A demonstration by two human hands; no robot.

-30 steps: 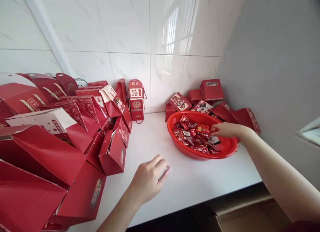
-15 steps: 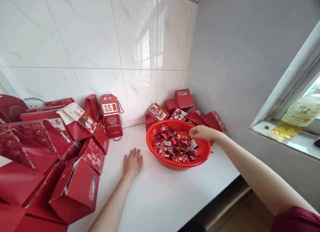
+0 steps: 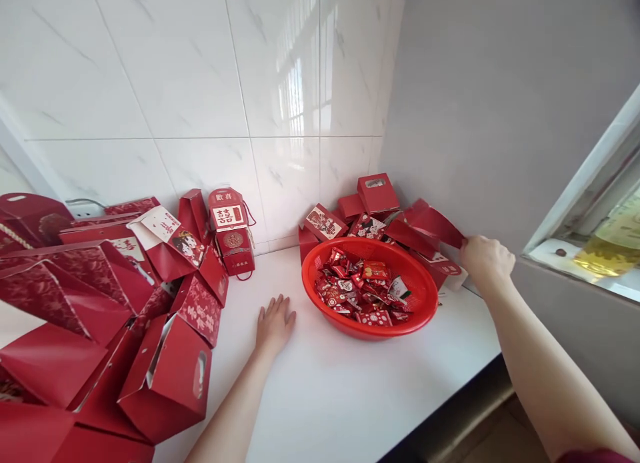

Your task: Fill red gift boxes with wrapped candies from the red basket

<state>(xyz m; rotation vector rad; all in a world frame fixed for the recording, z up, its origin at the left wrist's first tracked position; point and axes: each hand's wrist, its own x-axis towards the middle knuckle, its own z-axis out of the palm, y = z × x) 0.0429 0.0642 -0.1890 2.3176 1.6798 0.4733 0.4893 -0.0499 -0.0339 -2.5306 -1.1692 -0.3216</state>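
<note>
My right hand (image 3: pixel 487 260) is closed on the edge of a red gift box (image 3: pixel 433 222), whose panel is lifted at the right of the pile by the grey wall. Flat on the white tabletop (image 3: pixel 310 390), my left hand (image 3: pixel 275 323) lies with its fingers spread, touching nothing else. Between the hands stands a red plastic basket (image 3: pixel 367 330), tilted slightly in view, with several red-wrapped candies (image 3: pixel 363 290) in it. Behind the basket are more red boxes (image 3: pixel 379 192), some with printed pictures.
Many red gift boxes (image 3: pixel 165 376) crowd the left side of the table. A small stacked red box (image 3: pixel 231 230) with a cord handle stands near the tiled wall. A bottle of yellow liquid (image 3: pixel 607 246) is on the window sill at right. The table's front edge runs at lower right.
My right hand has left the candies in the basket and moved right to the box, now raising its panel. My left hand keeps its place on the table. The view has shifted slightly.
</note>
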